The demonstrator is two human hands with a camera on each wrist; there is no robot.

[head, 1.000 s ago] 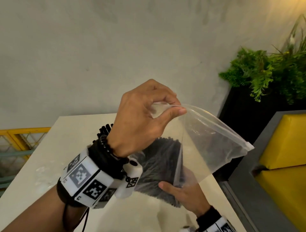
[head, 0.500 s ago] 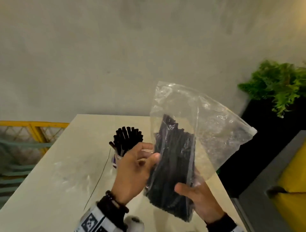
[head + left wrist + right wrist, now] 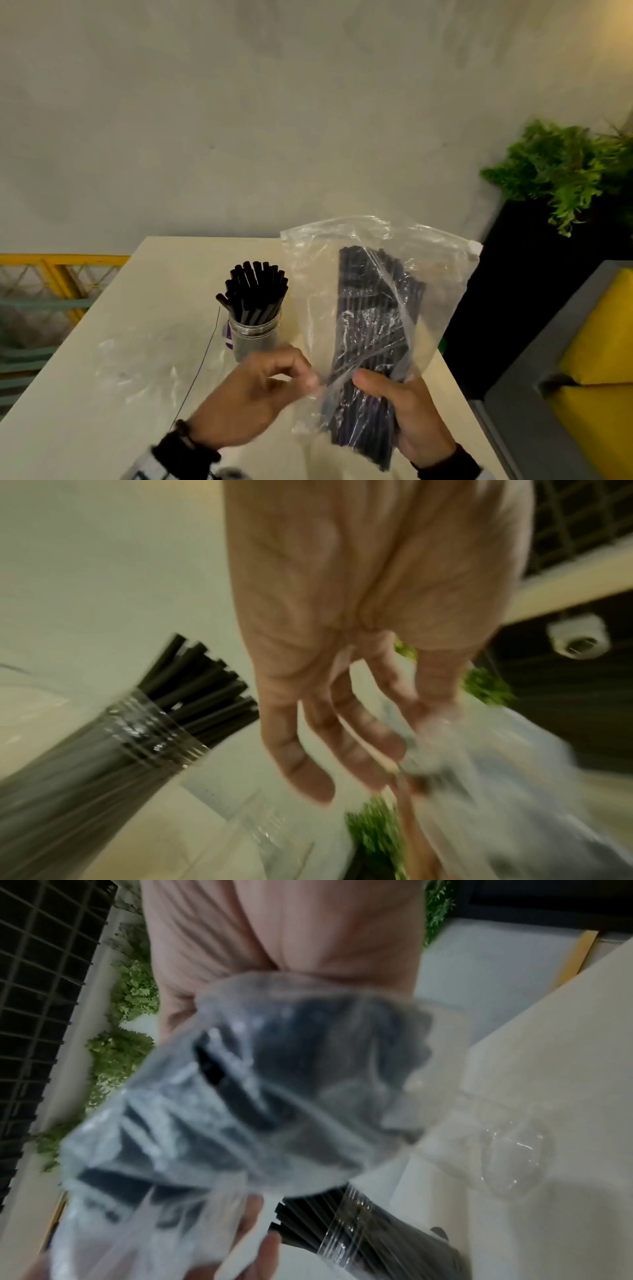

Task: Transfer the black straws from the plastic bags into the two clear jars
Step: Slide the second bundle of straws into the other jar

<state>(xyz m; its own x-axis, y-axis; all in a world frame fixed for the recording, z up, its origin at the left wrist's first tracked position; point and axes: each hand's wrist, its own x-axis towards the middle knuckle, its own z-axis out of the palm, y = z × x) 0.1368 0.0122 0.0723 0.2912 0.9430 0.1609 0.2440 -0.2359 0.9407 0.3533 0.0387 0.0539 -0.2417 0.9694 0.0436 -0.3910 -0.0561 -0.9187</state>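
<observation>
The left hand [image 3: 253, 390] has dropped from the top of the bag [image 3: 373, 308] to pinch its lower edge while the right hand [image 3: 407, 414] grips the straws [image 3: 373, 329] through it at lower centre, likely readying a pour.

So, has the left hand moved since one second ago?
Yes. The left hand has gone down: it was up at the top of the bag, and it now pinches the bag's lower edge, below the jar.
</observation>
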